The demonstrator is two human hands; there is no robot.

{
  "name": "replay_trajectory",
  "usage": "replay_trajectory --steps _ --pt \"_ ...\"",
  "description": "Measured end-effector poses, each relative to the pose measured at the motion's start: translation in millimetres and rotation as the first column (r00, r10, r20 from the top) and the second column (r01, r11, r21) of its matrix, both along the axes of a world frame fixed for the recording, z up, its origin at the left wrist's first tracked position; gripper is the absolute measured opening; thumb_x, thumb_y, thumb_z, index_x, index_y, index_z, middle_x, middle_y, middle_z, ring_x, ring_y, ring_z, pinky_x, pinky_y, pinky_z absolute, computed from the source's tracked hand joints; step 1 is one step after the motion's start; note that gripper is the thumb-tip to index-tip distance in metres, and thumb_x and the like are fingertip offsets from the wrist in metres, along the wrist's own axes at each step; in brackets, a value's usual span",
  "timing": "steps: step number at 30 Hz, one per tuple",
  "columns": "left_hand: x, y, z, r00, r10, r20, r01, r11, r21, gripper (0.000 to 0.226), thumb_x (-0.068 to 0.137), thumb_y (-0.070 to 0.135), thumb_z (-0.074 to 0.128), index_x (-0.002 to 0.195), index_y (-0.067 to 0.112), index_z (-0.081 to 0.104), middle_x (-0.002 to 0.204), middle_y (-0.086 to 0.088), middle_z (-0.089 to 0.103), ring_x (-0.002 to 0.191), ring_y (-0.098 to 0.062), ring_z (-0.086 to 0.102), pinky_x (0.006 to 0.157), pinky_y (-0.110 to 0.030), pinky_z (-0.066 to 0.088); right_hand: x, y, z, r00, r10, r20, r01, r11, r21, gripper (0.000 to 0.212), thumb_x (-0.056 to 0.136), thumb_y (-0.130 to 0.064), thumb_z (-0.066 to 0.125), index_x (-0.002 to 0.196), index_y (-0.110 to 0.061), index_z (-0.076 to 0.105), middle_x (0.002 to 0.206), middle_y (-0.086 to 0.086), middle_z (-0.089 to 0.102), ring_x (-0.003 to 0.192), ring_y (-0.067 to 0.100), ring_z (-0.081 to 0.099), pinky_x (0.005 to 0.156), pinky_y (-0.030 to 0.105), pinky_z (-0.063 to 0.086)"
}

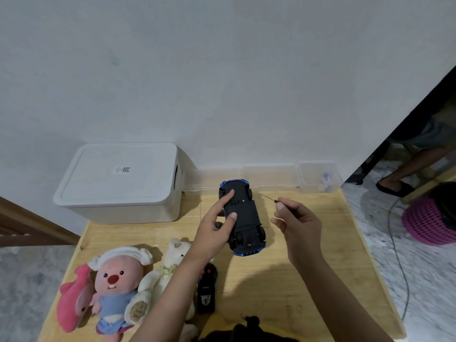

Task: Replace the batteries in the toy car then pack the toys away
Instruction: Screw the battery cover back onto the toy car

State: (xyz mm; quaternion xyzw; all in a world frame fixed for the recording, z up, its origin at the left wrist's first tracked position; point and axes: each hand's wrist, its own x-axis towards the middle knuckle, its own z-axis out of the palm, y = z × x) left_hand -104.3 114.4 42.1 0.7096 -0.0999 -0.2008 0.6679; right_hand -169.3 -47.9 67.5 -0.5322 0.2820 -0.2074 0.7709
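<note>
I've got the car (243,218) belly-up on the worktop (320,267), left hand (217,225) gripping its side, right hand (296,220) pinching the screwdriver (269,197); looks light, stiff plastic w/ slick shell, so hold by the flanks.

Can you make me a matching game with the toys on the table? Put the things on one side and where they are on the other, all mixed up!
Things:
1. toy car
2. screwdriver
3. white box
4. remote

Where:
A. back left, lid on
B. pinched in the right hand
C. beside the cream teddy
D. upside down in the left hand

Pairs: 1-D, 2-B, 3-A, 4-C
</note>
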Motion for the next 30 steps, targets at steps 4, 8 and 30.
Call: replay_trajectory --steps 4,8,30 --pt "-1 -1 4 0.999 0.022 0.031 -0.022 1.0 0.012 0.049 0.094 0.013 0.055 0.129 0.047 0.051 0.101 0.014 0.058 0.073 -0.026 0.057 0.074 -0.053 0.057 7 6 18 0.997 0.07 0.04 -0.075 0.983 0.167 0.015 0.085 0.002 0.059 0.093 -0.007 0.069 0.07 0.0 0.058 0.065 0.008 0.057 0.067 0.024 0.055" --pt "-1 -1 8 0.998 0.034 0.053 -0.035 0.999 0.021 0.047 0.094 0.012 0.055 0.132 0.041 0.05 0.104 0.006 0.059 0.072 -0.013 0.061 0.075 -0.046 0.059 13 7 22 0.995 0.074 0.061 -0.089 0.953 0.29 0.016 0.087 0.001 0.056 0.095 -0.007 0.067 0.068 0.0 0.056 0.064 0.01 0.055 0.071 0.029 0.051" --pt "-3 -7 16 0.998 0.029 0.048 -0.031 0.999 0.043 0.051 0.089 0.013 0.063 0.121 0.052 0.054 0.092 0.01 0.057 0.073 -0.029 0.062 0.07 -0.052 0.058 16 23 14 0.999 -0.009 -0.039 -0.014 0.824 -0.566 0.013 0.091 -0.01 0.057 0.088 -0.021 0.062 0.074 -0.006 0.074 0.083 0.009 0.071 0.082 0.044 0.056"
